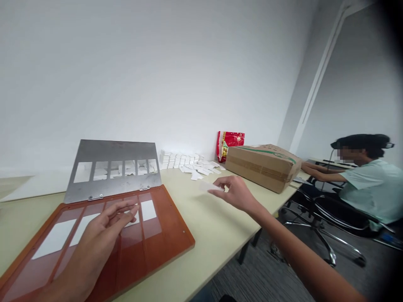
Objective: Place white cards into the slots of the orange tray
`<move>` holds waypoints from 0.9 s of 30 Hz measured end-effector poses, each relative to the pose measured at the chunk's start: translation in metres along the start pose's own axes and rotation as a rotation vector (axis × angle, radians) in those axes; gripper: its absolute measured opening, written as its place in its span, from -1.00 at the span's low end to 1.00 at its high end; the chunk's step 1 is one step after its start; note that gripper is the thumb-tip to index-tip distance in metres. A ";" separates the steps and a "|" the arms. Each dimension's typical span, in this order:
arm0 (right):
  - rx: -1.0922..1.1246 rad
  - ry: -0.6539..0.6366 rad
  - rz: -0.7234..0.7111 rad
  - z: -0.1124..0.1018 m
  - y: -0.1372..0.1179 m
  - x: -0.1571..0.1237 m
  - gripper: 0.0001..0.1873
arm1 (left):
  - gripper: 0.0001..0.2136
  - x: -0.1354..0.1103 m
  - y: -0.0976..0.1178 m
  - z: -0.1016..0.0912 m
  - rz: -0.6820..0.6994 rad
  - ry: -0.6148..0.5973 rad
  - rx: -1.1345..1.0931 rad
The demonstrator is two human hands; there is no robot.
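Observation:
My right hand (231, 192) is raised above the table, thumb and fingers pinching a thin white card (205, 186), blurred at its outer end. My left hand (105, 230) hovers over a reddish-brown board (176, 228) with slots, its fingers curled and the thumb meeting the fingertips. Whether anything sits in that pinch is hidden. White cards (55, 240) lie in several slots, and one white card (148, 210) is just right of my left fingertips. Hinged to the board's back edge, a grey metal frame (118, 151) with rectangular windows stands tilted up.
Stacked white cards (176, 159) stand along the wall, with loose cards (201, 168) scattered before them. A red bag (231, 142) leans behind a cardboard box (261, 167) on the table (189, 218). At right a person (371, 180) sits near an office chair (327, 209).

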State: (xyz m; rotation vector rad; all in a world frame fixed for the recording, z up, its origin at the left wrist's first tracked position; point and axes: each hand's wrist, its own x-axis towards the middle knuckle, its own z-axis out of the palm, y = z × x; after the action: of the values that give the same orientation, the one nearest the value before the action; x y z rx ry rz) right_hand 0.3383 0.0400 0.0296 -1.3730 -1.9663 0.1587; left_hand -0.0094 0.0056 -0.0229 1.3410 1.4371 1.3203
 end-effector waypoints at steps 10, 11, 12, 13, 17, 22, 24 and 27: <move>-0.068 0.018 0.170 0.039 0.053 -0.019 -0.86 | -0.45 0.024 -0.043 -0.007 0.061 -0.016 -0.028; -0.060 0.021 0.164 0.035 0.053 -0.017 -0.86 | -0.47 0.025 -0.044 -0.008 0.076 -0.017 -0.020; -0.049 0.016 0.155 0.032 0.052 -0.015 -0.85 | -0.50 0.025 -0.046 -0.008 0.095 -0.014 -0.013; -0.037 0.005 0.145 0.030 0.052 -0.013 -0.84 | -0.52 0.026 -0.046 -0.008 0.113 -0.016 -0.008; 0.014 -0.016 0.155 0.034 0.054 -0.018 -0.85 | -0.55 0.026 -0.047 -0.007 0.146 -0.016 -0.006; 0.021 0.109 0.212 0.037 0.058 -0.026 -0.72 | -0.47 0.022 -0.039 -0.006 0.117 0.010 -0.008; 0.007 0.143 0.204 0.032 0.057 -0.025 -0.70 | -0.46 0.018 -0.034 -0.006 0.071 -0.004 -0.008; -0.007 0.129 0.197 0.031 0.056 -0.026 -0.71 | -0.52 0.012 -0.025 -0.005 0.031 -0.020 -0.016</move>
State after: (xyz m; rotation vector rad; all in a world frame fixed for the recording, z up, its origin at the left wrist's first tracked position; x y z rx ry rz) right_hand 0.3666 0.0503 -0.0325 -1.5414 -1.7267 0.1502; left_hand -0.0213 0.0182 -0.0452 1.3674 1.3951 1.3324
